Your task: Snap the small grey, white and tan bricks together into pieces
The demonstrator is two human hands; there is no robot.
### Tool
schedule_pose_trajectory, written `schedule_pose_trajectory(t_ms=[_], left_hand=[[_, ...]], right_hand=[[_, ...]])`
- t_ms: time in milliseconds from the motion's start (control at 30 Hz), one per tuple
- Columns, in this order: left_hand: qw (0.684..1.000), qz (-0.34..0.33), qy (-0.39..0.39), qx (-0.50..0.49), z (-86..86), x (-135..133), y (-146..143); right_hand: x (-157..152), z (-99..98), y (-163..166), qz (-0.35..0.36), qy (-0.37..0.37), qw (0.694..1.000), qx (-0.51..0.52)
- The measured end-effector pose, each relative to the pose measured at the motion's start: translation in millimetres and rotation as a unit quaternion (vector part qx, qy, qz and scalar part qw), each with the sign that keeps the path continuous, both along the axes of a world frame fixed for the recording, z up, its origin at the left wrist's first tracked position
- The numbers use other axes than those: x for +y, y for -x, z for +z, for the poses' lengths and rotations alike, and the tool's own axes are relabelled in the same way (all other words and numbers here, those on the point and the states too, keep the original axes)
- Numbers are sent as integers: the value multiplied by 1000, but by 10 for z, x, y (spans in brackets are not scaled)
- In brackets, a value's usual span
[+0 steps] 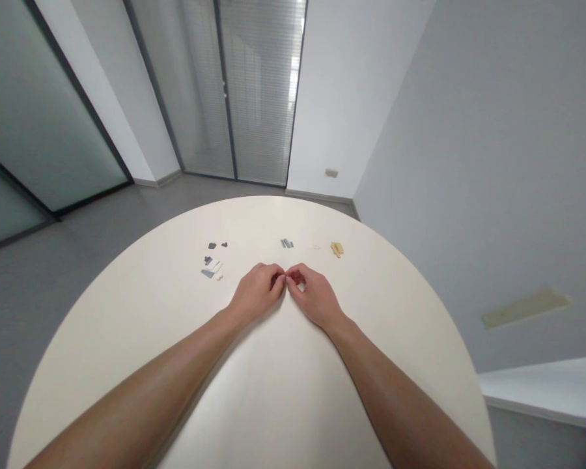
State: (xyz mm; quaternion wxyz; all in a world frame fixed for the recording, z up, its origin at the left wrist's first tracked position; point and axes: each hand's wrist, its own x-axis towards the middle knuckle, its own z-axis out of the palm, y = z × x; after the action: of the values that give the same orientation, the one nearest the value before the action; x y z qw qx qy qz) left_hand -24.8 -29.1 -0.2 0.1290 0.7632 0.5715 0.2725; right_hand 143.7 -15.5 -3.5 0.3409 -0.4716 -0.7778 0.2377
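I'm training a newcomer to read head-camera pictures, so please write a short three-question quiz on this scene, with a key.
1. Multiple choice: Which lie farthest right on the table?
a) dark pieces
b) tan pieces
c) blue-grey pieces
2. True or false: The left hand and right hand are close together at the fingertips.
3. Fill in: The table's far edge is ____, not straight.

Key: 1. b; 2. true; 3. curved

Gleams softly here, and smooth, across the round cream-white surface (273, 404); looks like matt plastic at the small dark-grey pieces (212, 245), likewise at the small flat tan pieces (337, 248); on to frosted glass in the pale-green dark-framed panel (14, 98), then matt paint along the broad grey wall (508, 163).
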Motion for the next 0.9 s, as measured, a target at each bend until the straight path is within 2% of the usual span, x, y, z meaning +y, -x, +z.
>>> schedule_pose_trajectory(t_ms=[900], left_hand=[[1000,-9,-2,-17,-16,5,10]], right_hand=[[8,-13,4,2,7,1000,-13]])
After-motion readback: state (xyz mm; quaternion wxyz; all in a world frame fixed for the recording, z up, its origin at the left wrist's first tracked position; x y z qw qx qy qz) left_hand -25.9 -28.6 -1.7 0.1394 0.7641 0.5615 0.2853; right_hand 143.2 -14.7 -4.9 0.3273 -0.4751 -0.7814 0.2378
